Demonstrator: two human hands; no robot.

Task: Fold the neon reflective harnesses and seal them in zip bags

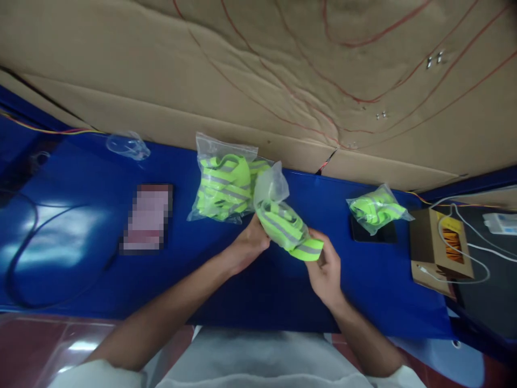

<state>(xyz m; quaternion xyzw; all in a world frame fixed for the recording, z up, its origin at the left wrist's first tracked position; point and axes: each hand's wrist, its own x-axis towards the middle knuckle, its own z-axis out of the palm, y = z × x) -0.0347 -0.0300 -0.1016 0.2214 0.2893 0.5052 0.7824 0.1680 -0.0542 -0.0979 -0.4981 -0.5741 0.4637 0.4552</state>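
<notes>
Between my two hands is a clear plastic bag of neon green straps (280, 223) with grey stripes; one strap end sticks out at its lower right. My left hand (249, 243) is closed on the bag's left side. At the lower right, my right hand (326, 269) grips the strap end, its fingers partly hidden behind it. Just left of the held bag, a larger clear bag of the same straps (224, 186) lies on the blue table (258, 302). Further right, a smaller bag of straps (377, 209) rests over a dark flat object (374, 231).
A pixelated phone-like object (147, 218) and a crumpled clear plastic piece (128, 145) are on the left, with a black cable (14, 258). An open cardboard box (430, 242) and white cable (480, 261) sit right. A brown board (161, 70) with red wires stands behind.
</notes>
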